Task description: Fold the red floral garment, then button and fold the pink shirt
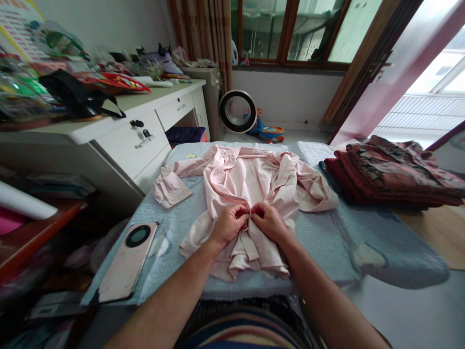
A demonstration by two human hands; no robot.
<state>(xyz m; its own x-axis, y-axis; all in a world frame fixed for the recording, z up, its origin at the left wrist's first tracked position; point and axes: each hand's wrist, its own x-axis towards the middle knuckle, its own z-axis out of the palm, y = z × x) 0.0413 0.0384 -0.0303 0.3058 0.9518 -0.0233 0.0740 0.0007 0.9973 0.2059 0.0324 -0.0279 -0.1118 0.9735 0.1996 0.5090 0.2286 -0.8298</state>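
Between both hands' grip (250,216), pink shirt (247,179)

place: home bedroom | signs: cluttered desk (119,131); curtains (203,29); toy ride-on car (269,131); folded clothes (392,174)

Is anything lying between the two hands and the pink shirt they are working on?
Nothing visible. The left hand and right hand both pinch the pink shirt directly along its front opening; the phone and folded red clothes lie off to the sides.

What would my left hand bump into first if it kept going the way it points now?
Likely your right hand: the left hand points right along the pink shirt, and their fingers nearly meet at the front edges.
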